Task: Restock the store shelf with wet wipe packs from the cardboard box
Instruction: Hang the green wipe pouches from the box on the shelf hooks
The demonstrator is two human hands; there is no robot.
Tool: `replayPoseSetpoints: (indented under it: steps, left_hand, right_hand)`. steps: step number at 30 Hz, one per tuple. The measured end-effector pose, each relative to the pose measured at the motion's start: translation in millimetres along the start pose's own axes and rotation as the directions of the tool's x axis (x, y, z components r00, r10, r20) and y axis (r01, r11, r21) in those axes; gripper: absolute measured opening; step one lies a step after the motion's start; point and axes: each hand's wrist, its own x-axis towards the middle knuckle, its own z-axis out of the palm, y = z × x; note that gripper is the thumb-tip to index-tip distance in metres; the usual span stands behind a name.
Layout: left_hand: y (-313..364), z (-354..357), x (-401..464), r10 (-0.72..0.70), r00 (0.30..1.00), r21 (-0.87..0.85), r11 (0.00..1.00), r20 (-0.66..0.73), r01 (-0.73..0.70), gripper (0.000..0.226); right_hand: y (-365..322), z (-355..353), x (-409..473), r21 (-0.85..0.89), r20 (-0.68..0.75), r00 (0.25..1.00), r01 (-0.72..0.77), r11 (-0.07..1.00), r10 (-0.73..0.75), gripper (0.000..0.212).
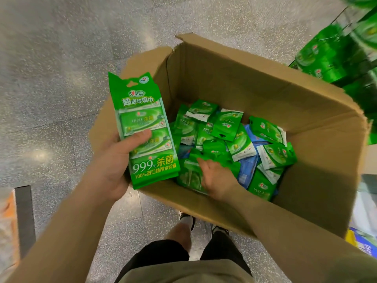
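Both hands (114, 160) forward, arms outstretched

grey speckled floor (61, 58), glossy light reflections

You hold a long green wet wipe pack (145, 131) upright beside the open cardboard box (240, 82), where more green packs (230, 127) lie jumbled across the bottom.

A bright green wipe pack (142, 129) printed with white and yellow lettering; more green-and-white packs (228, 127) and a blue pack (247, 166) inside a plain brown box (234, 74), on a speckled grey floor (51, 58). Beige sleeves (285, 227), black shorts (163, 254).
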Motion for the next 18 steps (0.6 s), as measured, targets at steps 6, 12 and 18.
replayPoseSetpoints:
  steps: [6,12,18]
  left_hand:
    - [6.8,3.2,1.7,0.024,1.0,-0.006,1.0,0.001,-0.024,0.024]
    - [15.8,13.0,-9.4,-0.04,0.997,-0.029,0.999,0.064,0.042,0.037]
    - [21.5,65.9,-52.4,-0.063,0.978,0.004,0.998,0.197,0.063,0.053]
  right_hand:
    - [6.0,-0.1,7.2,0.101,0.14,0.98,-0.159,0.982,0.145,0.081]
    - [16.1,-35.2,-41.7,0.438,0.08,0.962,-0.269,0.858,0.261,0.064]
    - [34.7,-100.8,-152.6,0.865,-0.066,0.806,-0.247,0.436,0.588,0.057]
